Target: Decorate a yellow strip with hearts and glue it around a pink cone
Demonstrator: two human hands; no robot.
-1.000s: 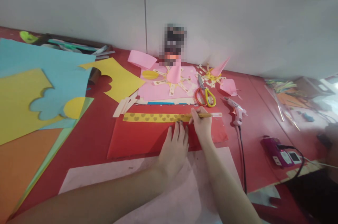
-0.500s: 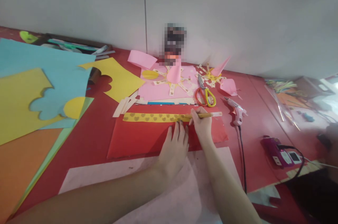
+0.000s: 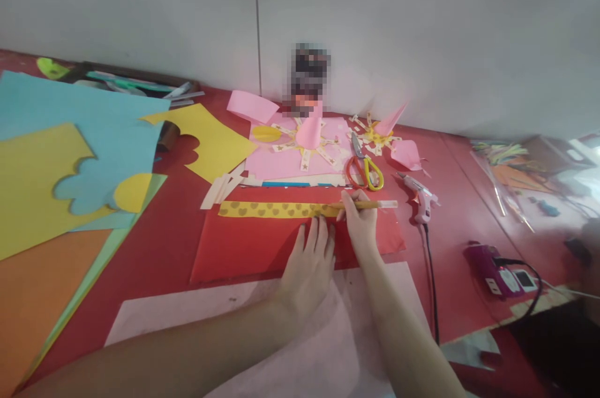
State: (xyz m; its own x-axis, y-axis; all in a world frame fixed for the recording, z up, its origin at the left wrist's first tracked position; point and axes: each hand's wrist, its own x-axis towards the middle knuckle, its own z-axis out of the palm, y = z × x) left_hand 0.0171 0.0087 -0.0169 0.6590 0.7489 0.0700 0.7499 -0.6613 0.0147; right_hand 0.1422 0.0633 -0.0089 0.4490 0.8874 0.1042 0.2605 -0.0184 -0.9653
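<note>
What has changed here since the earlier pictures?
Very little: the right hand and the gold pen it holds edged slightly rightward. Nothing was grasped or released. The left hand still lies at the yellow strip; scissors and glue gun stayed put.

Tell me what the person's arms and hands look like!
The left hand and right hand are bare, with no gloves. No sleeves, watch or bracelet show on the left forearm or right forearm. The nails are too small to make out.
</note>
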